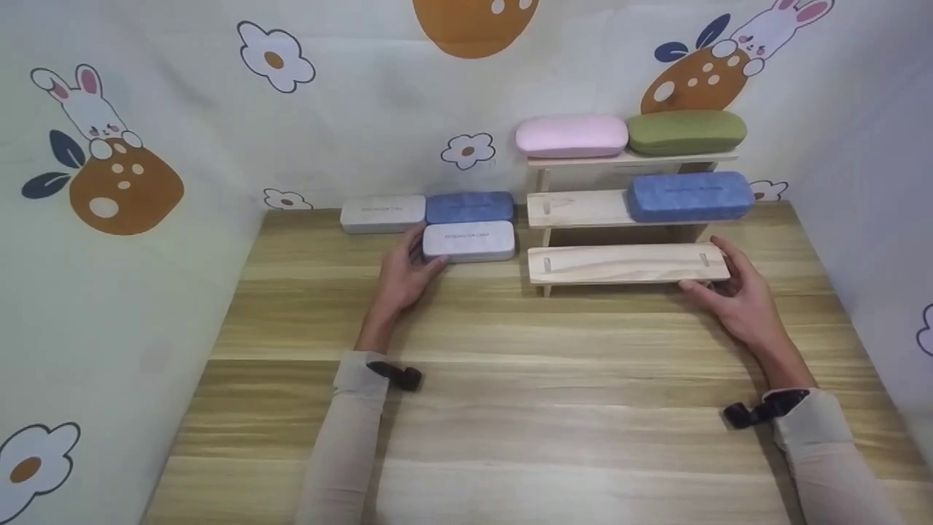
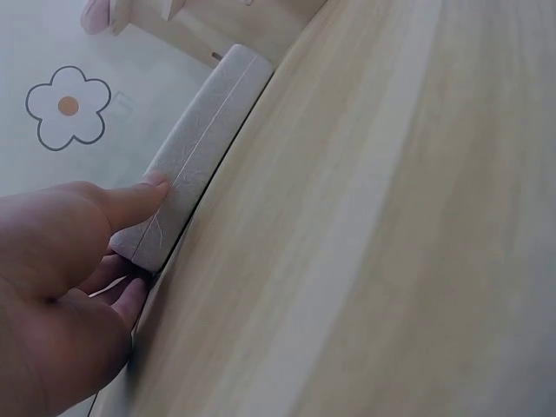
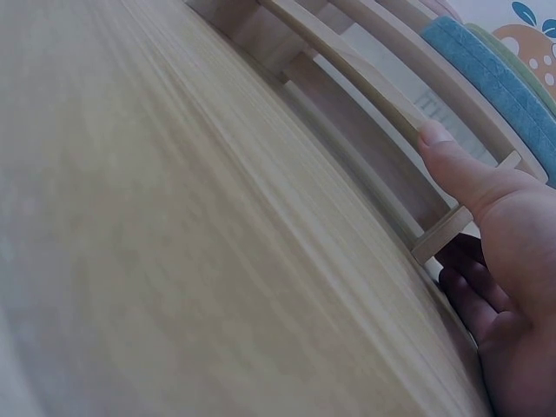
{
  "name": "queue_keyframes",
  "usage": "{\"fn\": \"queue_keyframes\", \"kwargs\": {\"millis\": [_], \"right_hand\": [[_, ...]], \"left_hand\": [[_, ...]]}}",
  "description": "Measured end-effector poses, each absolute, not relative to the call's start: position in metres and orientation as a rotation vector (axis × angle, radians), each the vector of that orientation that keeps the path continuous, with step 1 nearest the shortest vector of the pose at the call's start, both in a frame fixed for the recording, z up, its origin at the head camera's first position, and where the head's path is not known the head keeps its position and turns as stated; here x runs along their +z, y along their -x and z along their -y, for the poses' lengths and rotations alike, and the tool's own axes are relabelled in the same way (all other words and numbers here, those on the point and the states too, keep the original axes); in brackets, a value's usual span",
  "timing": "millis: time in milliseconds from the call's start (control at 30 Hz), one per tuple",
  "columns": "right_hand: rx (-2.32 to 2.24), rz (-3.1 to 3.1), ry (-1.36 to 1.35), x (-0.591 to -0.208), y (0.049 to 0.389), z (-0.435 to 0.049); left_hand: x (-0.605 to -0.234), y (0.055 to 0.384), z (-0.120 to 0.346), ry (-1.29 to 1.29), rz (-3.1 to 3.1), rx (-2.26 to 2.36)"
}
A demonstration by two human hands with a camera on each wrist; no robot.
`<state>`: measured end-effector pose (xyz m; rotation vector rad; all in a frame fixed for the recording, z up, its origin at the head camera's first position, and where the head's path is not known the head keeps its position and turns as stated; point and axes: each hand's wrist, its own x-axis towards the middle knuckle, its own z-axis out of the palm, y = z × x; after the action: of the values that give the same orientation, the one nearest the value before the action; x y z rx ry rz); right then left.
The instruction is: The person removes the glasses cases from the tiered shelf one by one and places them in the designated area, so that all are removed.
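Observation:
A pale grey glasses case (image 1: 469, 243) with small lettering lies on the table. My left hand (image 1: 403, 275) grips its left end, the thumb (image 2: 143, 198) on its front side and the other fingers round the end. Right behind it lie a blue glasses case (image 1: 470, 207) and, to the left, a second pale grey case (image 1: 383, 214). My right hand (image 1: 747, 302) holds the right end of the lowest step of a three-step wooden rack (image 1: 627, 264), thumb on the front edge, fingers behind the end. That step bears nothing.
On the rack's top step sit a pink glasses case (image 1: 572, 136) and a green one (image 1: 687, 133). A larger blue case (image 1: 690, 197) sits at the right of the middle step. Patterned walls (image 1: 364, 117) enclose the wooden table (image 1: 547, 437) at the back and both sides.

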<state>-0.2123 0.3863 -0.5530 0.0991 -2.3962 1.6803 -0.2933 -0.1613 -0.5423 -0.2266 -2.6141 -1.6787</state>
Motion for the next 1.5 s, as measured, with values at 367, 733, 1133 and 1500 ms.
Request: {"fn": "queue_keyframes", "kwargs": {"millis": [367, 733, 1133, 1500], "right_hand": [[1.637, 2.449, -0.079, -0.549, 0.21, -0.387], [1.638, 2.445, -0.095, -0.552, 0.211, -0.387], [1.613, 2.466, -0.09, -0.553, 0.211, -0.388], [1.638, 2.435, -0.111, -0.552, 0.212, -0.388]], "left_hand": [[-0.543, 0.293, 0.159, 0.258, 2.58, -1.697], [-0.546, 0.292, 0.16, 0.227, 2.576, -1.686], [-0.541, 0.289, 0.156, 0.187, 2.567, -1.672], [-0.505, 0.276, 0.127, 0.248, 2.402, -1.555]]}}
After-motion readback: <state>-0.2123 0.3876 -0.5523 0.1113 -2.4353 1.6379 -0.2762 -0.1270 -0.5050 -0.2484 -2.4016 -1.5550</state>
